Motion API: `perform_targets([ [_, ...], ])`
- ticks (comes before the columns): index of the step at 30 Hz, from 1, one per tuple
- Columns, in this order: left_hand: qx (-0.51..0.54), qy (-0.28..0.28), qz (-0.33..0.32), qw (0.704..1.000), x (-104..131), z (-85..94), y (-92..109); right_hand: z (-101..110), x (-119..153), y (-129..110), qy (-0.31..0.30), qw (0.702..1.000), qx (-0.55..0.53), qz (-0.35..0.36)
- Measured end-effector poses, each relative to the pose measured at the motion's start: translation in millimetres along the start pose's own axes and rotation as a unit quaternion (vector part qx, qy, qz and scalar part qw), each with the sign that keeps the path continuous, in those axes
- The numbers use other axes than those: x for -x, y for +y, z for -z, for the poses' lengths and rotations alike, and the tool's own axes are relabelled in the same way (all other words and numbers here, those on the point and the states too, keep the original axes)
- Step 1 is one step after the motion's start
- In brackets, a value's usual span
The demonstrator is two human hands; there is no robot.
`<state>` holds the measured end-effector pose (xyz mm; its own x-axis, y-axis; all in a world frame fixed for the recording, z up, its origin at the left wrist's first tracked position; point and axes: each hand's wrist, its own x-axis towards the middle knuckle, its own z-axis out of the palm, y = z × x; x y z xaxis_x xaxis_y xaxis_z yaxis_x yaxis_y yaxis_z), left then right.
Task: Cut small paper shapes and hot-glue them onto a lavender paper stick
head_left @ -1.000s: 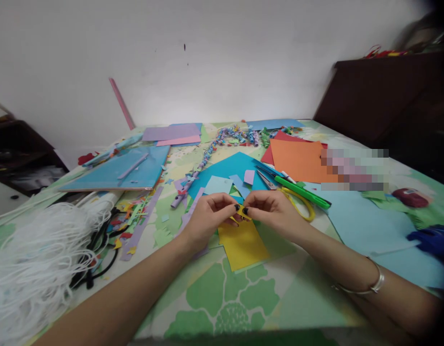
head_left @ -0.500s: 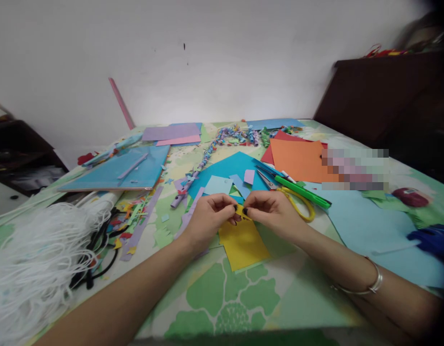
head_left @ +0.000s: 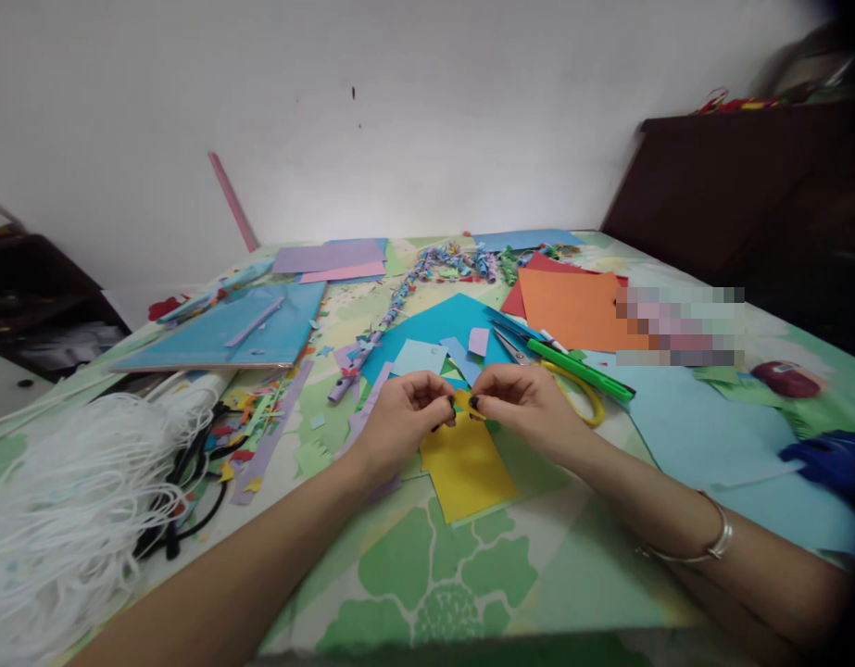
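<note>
"Starting with the piece: where is it held?"

"The yellow piece (head_left: 464,401) is held up between the two hands, seen over the far end of the yellow sheet (head_left: 470,474). By the right hand (head_left: 528,406) it is pinched, with the thumb laid on it. By the left hand (head_left: 403,415) its opposite edge is met with curled fingertips."

"Is it pinched on the left as well?"

"That cannot be told. The left thumb is set close against its fingers, but the contact itself is too small to be made out."

"And the long axis?"

"Little of it is shown (part is covered by the right thumb). It seems to be laid crosswise, from hand to hand, with the right end dipped slightly towards the sheet."

"Which hand is nearer?"

"The right, it is judged, since by the left only an edge seems to be reached. The gap between the fingertips is narrow and is bridged by the piece; that short span is taken to be what matters."

"Is anything close by to be minded?"

"The scissors (head_left: 600,406) are partly covered by the right hand, with the green tool (head_left: 581,368) set just beside them. Beyond the hands, the blue sheet (head_left: 460,318) is overlaid with scraps."
</note>
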<state>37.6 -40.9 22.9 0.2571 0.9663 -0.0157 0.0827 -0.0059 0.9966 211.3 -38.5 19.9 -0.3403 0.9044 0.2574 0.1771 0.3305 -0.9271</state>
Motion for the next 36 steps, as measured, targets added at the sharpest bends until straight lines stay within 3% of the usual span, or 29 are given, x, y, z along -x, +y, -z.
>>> perform_targets([
  [11, 0.073, -0.048, -0.016, 0.996, -1.8, 4.5, -7.3, 0.4, -0.8, -3.3, -0.001, 1.0, -0.025, -0.014],
  [16, 0.053, -0.036, -0.031, 0.997, 0.0, 2.5, -4.4, -1.2, 1.4, -2.9, -0.033, 0.999, -0.035, -0.025],
  [24, 0.103, -0.04, -0.023, 0.994, -1.0, 0.4, -9.2, -2.8, 0.8, -1.3, -0.019, 0.997, -0.072, -0.027],
  [31, 0.045, -0.043, -0.033, 0.998, 2.8, -1.5, -0.8, -3.5, 0.7, -0.6, -0.001, 0.994, -0.103, -0.037],
  [36, 0.038, -0.015, -0.048, 0.998, 0.6, 0.4, -1.4, -5.4, 1.5, -0.4, -0.012, 0.993, -0.09, -0.071],
])
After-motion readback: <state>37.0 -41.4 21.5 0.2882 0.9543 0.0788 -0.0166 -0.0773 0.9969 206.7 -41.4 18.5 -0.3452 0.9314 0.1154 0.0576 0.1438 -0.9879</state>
